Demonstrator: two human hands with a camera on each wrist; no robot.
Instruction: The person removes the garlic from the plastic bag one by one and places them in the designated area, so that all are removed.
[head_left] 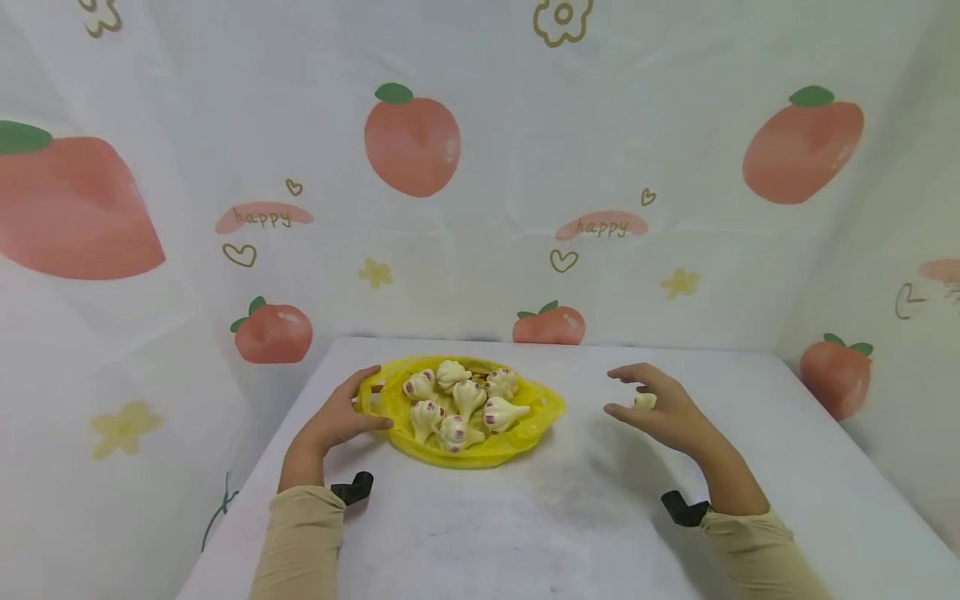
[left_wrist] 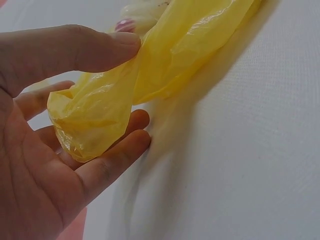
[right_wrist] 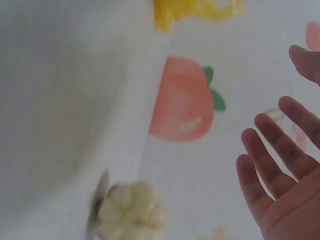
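Note:
In the head view, a yellow plastic bag lies spread on the table with several garlic bulbs in it, pale with purple marks. At the bag's left end is my left hand, thumb and fingers spread apart around the edge. The left wrist view shows bag film lying between the thumb and the fingers, with the thumb tip against it. To the right, my right hand has its fingers apart and holds nothing. Another garlic bulb lies near it, mostly hidden behind the hand in the head view.
The white table meets a white cloth backdrop printed with peaches, hearts and flowers. A blurred dark strip shows beside the lone bulb; I cannot tell what it is. Black mounts sit at both wrists.

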